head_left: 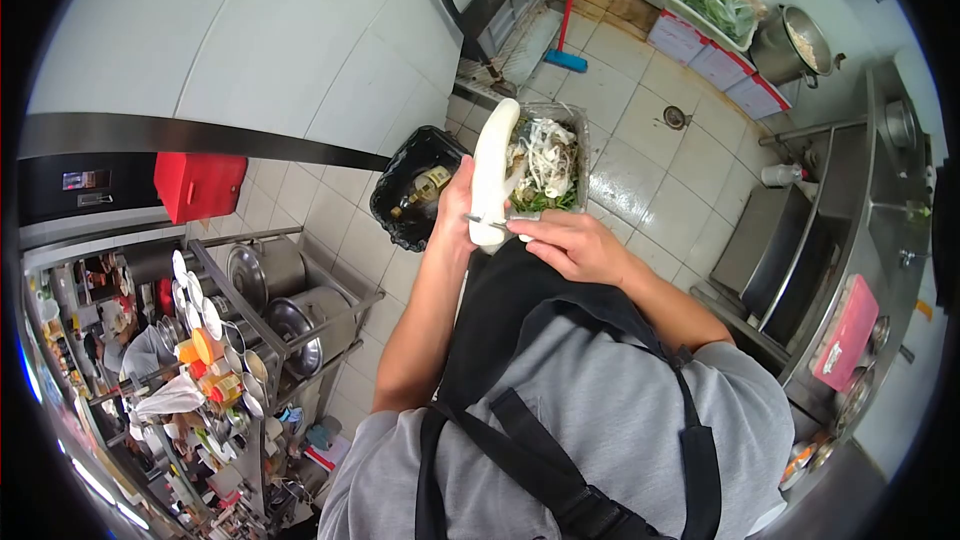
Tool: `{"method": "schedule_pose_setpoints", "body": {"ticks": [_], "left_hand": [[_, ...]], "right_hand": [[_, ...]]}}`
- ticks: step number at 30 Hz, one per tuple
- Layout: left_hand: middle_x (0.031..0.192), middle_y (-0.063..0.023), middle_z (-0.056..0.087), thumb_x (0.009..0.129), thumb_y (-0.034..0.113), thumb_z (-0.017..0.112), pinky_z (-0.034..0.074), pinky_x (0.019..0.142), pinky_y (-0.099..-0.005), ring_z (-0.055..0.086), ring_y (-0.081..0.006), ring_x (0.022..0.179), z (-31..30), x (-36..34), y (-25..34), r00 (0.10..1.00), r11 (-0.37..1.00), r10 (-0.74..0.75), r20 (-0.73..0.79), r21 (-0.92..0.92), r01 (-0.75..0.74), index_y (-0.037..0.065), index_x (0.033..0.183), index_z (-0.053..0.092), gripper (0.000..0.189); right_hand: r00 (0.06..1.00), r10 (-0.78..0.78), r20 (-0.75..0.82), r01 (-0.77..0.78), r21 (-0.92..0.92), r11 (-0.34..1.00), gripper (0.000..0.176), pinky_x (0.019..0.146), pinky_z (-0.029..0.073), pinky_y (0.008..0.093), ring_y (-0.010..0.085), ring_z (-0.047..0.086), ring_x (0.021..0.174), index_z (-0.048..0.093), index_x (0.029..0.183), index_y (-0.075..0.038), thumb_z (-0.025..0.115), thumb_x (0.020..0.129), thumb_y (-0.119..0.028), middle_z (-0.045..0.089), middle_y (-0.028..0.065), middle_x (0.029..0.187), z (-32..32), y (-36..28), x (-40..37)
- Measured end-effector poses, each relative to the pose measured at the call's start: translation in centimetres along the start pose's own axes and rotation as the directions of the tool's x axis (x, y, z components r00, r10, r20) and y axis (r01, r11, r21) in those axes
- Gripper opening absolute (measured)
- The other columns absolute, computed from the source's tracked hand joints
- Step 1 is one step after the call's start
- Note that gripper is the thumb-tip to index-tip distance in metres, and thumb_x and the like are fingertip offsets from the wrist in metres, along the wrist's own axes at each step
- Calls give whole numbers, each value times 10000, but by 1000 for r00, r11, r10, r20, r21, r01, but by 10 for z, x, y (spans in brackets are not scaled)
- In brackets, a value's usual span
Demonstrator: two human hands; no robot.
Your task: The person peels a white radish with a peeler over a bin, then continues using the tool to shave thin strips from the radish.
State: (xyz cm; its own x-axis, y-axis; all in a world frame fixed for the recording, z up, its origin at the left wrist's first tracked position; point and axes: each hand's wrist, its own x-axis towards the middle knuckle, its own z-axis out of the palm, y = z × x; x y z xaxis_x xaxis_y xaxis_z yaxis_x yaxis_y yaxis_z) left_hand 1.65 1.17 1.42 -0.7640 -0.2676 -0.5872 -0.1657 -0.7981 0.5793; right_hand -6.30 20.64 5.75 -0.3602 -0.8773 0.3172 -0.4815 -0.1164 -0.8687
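My left hand (458, 202) is wrapped round a long, smooth white vegetable (494, 155), which looks like a peeled daikon radish and points away from me. Across its near end lies a thin metal blade (485, 221), apparently of a peeler. My right hand (575, 246) grips that tool, its index finger stretched along it; the handle is mostly hidden by the fingers. Just beyond the hands stands a clear-lined bin (583, 125) holding white peelings (552, 155) and green leaves. To the left, a black-lined bin (385, 180) has a bottle-like item (432, 183) inside.
A steel rack with lidded pots (320, 315) stands at left, near a red box (200, 186). A blue-headed broom (566, 61) leans ahead. Far right are a basket of greens (755, 38), a large pot (790, 45), and a steel counter with a pink cutting board (845, 333).
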Motion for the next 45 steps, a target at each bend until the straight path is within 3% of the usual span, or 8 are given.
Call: {"method": "schedule_pose_setpoints", "body": {"ticks": [22, 28, 30, 31, 33, 34, 37, 45], "left_hand": [[835, -112, 600, 980, 448, 345, 494, 502, -288, 583, -195, 587, 3, -30, -16, 995, 983, -29, 92, 186, 11, 9, 1152, 518, 502], [829, -116, 570, 966, 470, 369, 492, 498, -278, 580, -182, 593, 1, -47, -7, 983, 994, 0, 182, 106, -20, 22, 1175, 496, 510], [833, -114, 563, 961, 477, 378, 492, 498, -274, 580, -177, 595, 2, -48, -3, 971, 994, 37, 236, 89, -59, 24, 1181, 491, 516], [845, -114, 563, 948, 479, 411, 493, 497, -268, 579, -174, 594, 1, -48, -1, 965, 995, 57, 257, 64, -76, 27, 1185, 480, 515], [856, -114, 562, 935, 482, 443, 493, 497, -261, 578, -170, 592, -1, -50, 0, 959, 995, 78, 271, 35, -91, 31, 1190, 469, 519], [861, -110, 567, 935, 449, 456, 498, 523, -275, 584, -175, 630, -3, -51, 2, 969, 982, 84, 233, 146, -120, 33, 1210, 452, 498], [870, -108, 571, 921, 392, 493, 502, 547, -291, 591, -181, 683, -7, -53, 3, 981, 966, 90, 170, 225, -127, 35, 1233, 427, 478], [911, -128, 550, 876, 369, 534, 490, 563, -301, 560, -191, 724, -24, -39, 1, 985, 996, 79, 155, 35, -85, -12, 1160, 458, 481]], "right_hand": [[968, 195, -154, -195, 15, 981, 302, 749, 510, 366, 296, 661, 823, 604, 1164, -43, 548, 879, -125, 664, 184, 907, -18, 87, 22], [772, 635, 23, -635, 59, 770, 304, 685, 519, 368, 266, 664, 675, 601, 1121, 5, 516, 888, -171, 672, 179, 885, 10, 242, -13], [339, 881, 329, -862, 485, 150, 290, 586, 533, 372, 242, 655, 602, 612, 1044, 50, 512, 875, -163, 673, 169, 766, 22, 277, -30], [343, 879, 330, -863, 482, 155, 290, 586, 533, 372, 242, 655, 602, 612, 1044, 50, 512, 875, -163, 673, 169, 766, 25, 291, -33], [571, 766, 295, -605, -480, 636, 280, 487, 531, 358, 224, 651, 562, 608, 971, 72, 493, 884, -167, 656, 166, 684, 29, 298, -35], [436, 862, 260, -786, -356, 505, 286, 426, 510, 333, 224, 644, 524, 618, 981, 37, 466, 907, -194, 642, 184, 684, 32, 294, -33], [502, 848, 168, -864, 126, 487, 288, 422, 503, 324, 231, 642, 513, 608, 1037, 17, 466, 921, -205, 642, 171, 726, 17, 243, -25], [593, 741, 316, -800, 334, 498, 246, 409, 477, 299, 212, 589, 438, 603, 968, 13, 480, 893, -187, 617, 117, 637, -6, 222, -34]]}}
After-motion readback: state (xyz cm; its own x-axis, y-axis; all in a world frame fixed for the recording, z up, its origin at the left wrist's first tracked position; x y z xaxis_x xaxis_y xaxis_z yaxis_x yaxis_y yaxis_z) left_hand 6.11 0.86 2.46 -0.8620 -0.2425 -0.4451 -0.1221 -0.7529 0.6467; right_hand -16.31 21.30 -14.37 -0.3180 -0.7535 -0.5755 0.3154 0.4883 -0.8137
